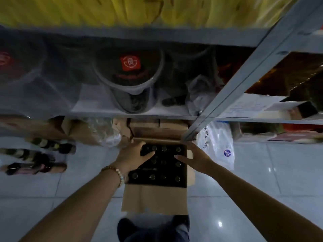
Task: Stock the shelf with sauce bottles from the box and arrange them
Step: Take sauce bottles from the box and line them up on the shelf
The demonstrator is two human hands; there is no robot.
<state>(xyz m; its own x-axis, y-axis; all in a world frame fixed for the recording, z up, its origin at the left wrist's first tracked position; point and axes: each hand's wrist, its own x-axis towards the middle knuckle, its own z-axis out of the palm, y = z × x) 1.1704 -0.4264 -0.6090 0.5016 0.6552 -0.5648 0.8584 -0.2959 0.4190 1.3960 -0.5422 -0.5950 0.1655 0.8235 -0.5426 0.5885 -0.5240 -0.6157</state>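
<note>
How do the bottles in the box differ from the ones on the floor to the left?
Box bottles stand upright, packed in rows, only their caps showing. Floor bottles lie on their sides, loose, their full length visible. Both look dark.

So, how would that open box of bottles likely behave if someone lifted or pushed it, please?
The box looks packed with rows of dark bottles, so it is probably heavy. Its loose cardboard flaps would likely bend if gripped. On the glossy tiled floor it might slide fairly easily.
</note>
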